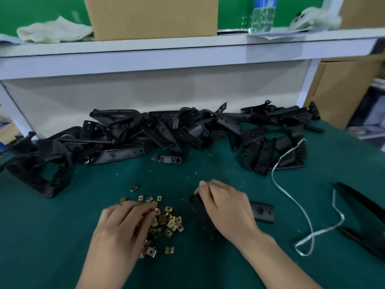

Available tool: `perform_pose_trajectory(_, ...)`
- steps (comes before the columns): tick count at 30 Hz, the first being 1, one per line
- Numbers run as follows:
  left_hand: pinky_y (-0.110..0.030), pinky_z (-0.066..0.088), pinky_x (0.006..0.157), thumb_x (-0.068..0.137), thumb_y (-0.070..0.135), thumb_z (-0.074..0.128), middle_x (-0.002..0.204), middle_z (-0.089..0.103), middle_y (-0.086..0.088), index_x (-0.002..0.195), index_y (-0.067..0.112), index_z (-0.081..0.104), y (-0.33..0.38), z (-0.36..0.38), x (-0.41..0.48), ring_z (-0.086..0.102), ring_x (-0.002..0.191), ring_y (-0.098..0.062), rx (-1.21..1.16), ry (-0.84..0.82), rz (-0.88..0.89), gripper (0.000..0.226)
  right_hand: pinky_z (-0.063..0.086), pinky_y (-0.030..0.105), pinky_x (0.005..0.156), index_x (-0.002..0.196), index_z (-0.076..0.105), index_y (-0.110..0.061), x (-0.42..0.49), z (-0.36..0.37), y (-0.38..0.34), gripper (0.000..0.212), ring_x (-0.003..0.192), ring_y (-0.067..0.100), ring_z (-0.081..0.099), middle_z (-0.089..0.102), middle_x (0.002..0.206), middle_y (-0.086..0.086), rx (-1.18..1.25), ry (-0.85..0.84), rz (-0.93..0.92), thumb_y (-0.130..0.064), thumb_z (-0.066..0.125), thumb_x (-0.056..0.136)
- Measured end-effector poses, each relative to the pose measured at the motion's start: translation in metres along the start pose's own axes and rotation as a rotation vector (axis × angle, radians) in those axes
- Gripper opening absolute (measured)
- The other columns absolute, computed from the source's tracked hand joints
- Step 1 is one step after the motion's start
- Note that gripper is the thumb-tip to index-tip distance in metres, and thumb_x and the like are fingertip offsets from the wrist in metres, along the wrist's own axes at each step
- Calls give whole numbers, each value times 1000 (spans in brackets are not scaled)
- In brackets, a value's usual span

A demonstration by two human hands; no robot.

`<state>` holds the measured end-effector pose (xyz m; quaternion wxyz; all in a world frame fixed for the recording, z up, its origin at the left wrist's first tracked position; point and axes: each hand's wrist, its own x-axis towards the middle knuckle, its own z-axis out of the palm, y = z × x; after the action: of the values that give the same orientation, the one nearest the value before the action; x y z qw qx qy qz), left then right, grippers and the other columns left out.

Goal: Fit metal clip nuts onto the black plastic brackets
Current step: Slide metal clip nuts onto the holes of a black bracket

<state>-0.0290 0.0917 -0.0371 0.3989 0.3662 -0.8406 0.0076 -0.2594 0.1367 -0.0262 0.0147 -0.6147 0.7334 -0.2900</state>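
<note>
Holds a black plastic bracket flat on the green mat, near the middle front, under the right hand. Curls that hand's fingers over the bracket's far end and pinches it there. Just right of the wrist, a second black end, perhaps of the same bracket: cannot tell.

Reaches with the left hand into the pile of brass-coloured clip nuts just left of the bracket, fingers bent down onto the nuts. Too blurred at the fingertips to tell pinching from mere touching. A few stray nuts scattered around the pile, a little apart from it.

Farther back, along the rear of the mat, a long heap of black brackets, tangled and overlapping. To the right, a white cord looping from the heap toward the front, and beside it two long black tapered pieces, too dim to name.

Above the heap, a white shelf carrying a cardboard box, a pale cloth at the left, a clear plastic bottle and a crumpled cloth at the right. Beyond the shelf post on the right, another brown carton.
</note>
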Motion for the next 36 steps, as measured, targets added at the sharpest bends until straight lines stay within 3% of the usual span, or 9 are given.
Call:
perform_pose_trajectory(5, -34, 46, 84, 93, 34, 57, 95, 66, 6, 102, 13, 76, 14, -2, 3, 50, 87, -7, 6, 99, 72, 30, 52, 34, 64, 87, 62, -26, 1, 1, 1, 51, 72, 11, 60, 62, 83, -9, -12, -4, 12, -49, 20, 105)
perform_pose_trajectory(7, -28, 48, 86, 93, 35, 57, 96, 67, 6, 101, 15, 76, 42, 2, 1, 55, 88, -4, -135, 85, 79, 28, 50, 35, 67, 87, 61, -26, 2, 1, 2, 49, 74, 11, 59, 61, 84, -9, -27, -8, 26, -48, 22, 105)
perform_pose_trajectory(9, -17, 49, 85, 95, 37, 56, 96, 66, 11, 101, 23, 75, 71, 13, -3, 59, 88, 0, -287, -61, 152, 25, 49, 37, 69, 87, 62, -26, 4, 1, 2, 49, 77, 11, 59, 61, 86, -9, -26, -25, 47, -48, 23, 105)
perform_pose_trajectory(13, -23, 54, 71, 95, 38, 56, 90, 66, 16, 97, 29, 75, 89, 29, -8, 61, 79, -2, -241, -300, 299, 21, 45, 33, 58, 84, 65, -23, 5, 0, 5, 52, 72, 14, 59, 60, 82, -8, -87, 14, 29, -46, 23, 106)
perform_pose_trajectory(16, -25, 52, 75, 95, 40, 51, 91, 66, 18, 98, 29, 75, 85, 26, -8, 60, 82, -2, -244, -296, 166, 26, 38, 31, 50, 79, 61, -21, 5, -2, 9, 52, 64, 14, 55, 56, 73, -7, -101, 48, 22, -46, 24, 105)
perform_pose_trajectory(21, -21, 50, 80, 103, 37, 50, 101, 60, 19, 105, 25, 72, 87, 24, -8, 62, 90, -3, -306, -213, 12, 24, 41, 34, 53, 70, 58, -22, 3, -6, 14, 51, 61, 19, 56, 57, 67, -7, -19, 89, 33, -45, 31, 106)
perform_pose_trajectory(24, -11, 46, 74, 99, 37, 48, 94, 63, 13, 108, 31, 71, 86, 18, -4, 64, 86, -6, -605, -131, -284, 26, 40, 35, 52, 67, 58, -21, 2, -5, 13, 53, 58, 20, 56, 58, 62, -6, -23, 108, 24, -46, 31, 105)
perform_pose_trajectory(29, -23, 55, 69, 94, 25, 56, 87, 71, -6, 105, 18, 78, 75, 12, 4, 65, 76, -16, -1189, -82, -801, 26, 49, 34, 57, 83, 68, -25, -1, -6, 12, 57, 65, 14, 62, 67, 73, -9, -138, 67, -12, -48, 21, 105)
perform_pose_trajectory(36, -23, 56, 64, 85, 20, 65, 85, 67, -10, 101, 0, 72, 66, 10, 9, 63, 70, -14, -1468, -27, -944, 27, 54, 36, 66, 84, 71, -24, 0, -7, 13, 63, 70, 11, 64, 70, 74, -9, -57, 31, 16, -52, 18, 102)
